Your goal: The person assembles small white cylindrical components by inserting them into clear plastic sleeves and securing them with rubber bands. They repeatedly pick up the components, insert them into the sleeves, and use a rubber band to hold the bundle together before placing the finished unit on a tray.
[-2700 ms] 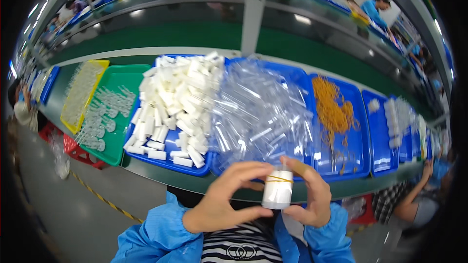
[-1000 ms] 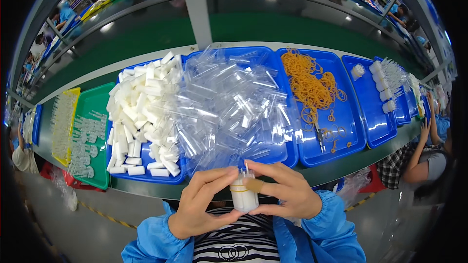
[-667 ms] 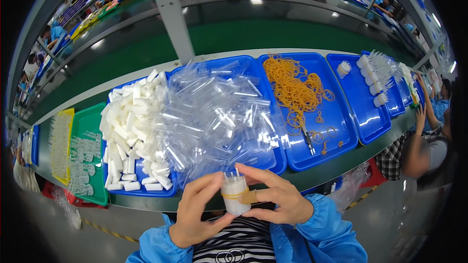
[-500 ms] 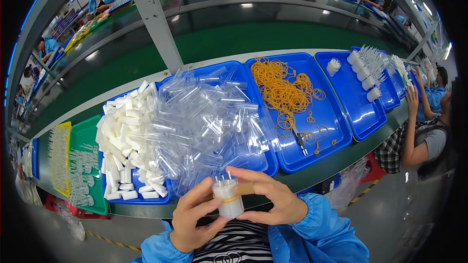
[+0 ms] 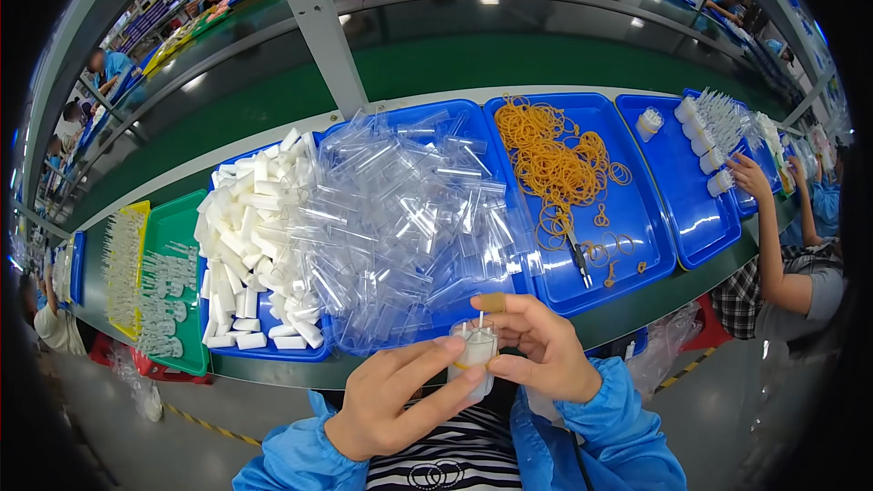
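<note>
A bundle of clear plastic tubes with white filling [image 5: 476,346] is held upright at the table's near edge. Thin white rods stick up from its top, and a yellow rubber band goes round it. My left hand [image 5: 397,397] grips the bundle from the left, fingers across its front. On the other side my right hand [image 5: 538,344] pinches it with the thumb in front; its index finger, wrapped with a tan bandage [image 5: 491,303], reaches over by the rods. The far side of the bundle is hidden.
Blue trays hold white blocks [image 5: 244,255], clear tubes [image 5: 400,218] and orange rubber bands [image 5: 555,159] with a dark-handled tool [image 5: 579,261]. Farther right stand white bundles [image 5: 705,141], near a co-worker's hand [image 5: 750,177]. Spiky clear parts [image 5: 164,309] fill a green tray at left.
The bundle and both hands have shifted right in the view, as has the whole scene. My left fingers now lie across the bundle's front, and my right thumb has come up onto it.
</note>
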Action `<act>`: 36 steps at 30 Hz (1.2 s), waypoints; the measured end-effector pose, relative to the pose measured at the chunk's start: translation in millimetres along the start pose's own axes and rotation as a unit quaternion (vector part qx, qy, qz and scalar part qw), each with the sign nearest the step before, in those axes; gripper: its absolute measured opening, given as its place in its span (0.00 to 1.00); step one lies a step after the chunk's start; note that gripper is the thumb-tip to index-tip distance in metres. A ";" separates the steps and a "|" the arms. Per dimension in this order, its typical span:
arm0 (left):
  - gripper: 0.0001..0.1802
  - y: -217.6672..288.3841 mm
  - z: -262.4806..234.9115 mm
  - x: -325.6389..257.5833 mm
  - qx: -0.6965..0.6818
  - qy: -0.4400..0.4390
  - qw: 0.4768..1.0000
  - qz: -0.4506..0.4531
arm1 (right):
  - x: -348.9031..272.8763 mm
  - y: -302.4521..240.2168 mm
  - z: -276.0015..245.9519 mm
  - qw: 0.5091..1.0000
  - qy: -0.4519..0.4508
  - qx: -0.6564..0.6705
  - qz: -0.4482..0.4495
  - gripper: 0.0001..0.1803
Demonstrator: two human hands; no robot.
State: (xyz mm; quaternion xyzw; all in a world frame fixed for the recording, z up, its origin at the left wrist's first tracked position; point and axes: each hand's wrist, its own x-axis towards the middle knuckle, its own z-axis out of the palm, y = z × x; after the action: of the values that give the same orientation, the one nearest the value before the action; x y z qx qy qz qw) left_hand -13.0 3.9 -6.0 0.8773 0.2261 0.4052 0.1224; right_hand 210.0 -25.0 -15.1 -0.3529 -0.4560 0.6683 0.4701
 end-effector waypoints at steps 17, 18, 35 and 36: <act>0.63 3.6 3.3 1.7 -0.055 0.019 0.997 -0.056 | -1.1 8.7 -9.2 0.991 -0.062 0.118 0.017 0.31; 0.63 3.4 4.4 3.5 -0.047 0.015 0.997 -0.054 | -1.4 8.2 -11.2 0.989 -0.069 0.126 0.023 0.31; 0.40 7.9 -15.1 -24.0 0.004 0.039 0.994 -0.104 | 10.9 -53.1 -207.9 0.688 0.584 -0.340 -0.266 0.27; 0.38 9.5 -12.8 -24.1 -0.005 0.047 0.993 -0.111 | 10.6 -54.8 -234.5 0.671 0.600 -0.345 -0.267 0.27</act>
State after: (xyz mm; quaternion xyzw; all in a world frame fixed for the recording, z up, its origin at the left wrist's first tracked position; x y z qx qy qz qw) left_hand -33.7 -15.9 -9.8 0.8259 0.3255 0.4313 0.1606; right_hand 434.6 58.0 -42.5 -0.6781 -0.3484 -0.0462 0.6455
